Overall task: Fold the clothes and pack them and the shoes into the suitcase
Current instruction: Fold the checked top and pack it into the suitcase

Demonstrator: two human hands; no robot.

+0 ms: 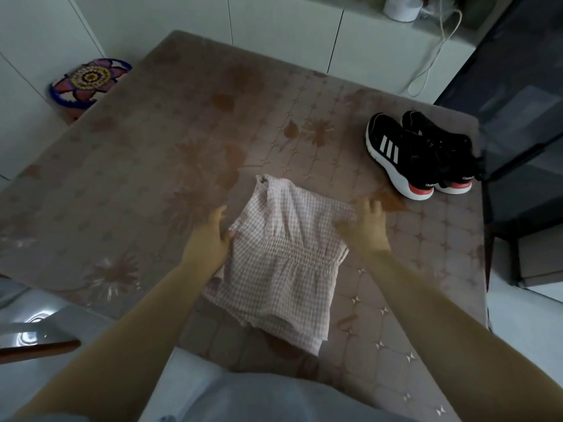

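Brown quilted mattress (170, 141) carries a pink checked garment (283, 254) near its front edge. The left hand (210, 236) lies at the garment's left edge, fingers straight, thumb touching cloth. The right hand (367, 226) rests on the right edge, blurred; I cannot tell its grip. Black sneakers (420, 153) sit at the far right.
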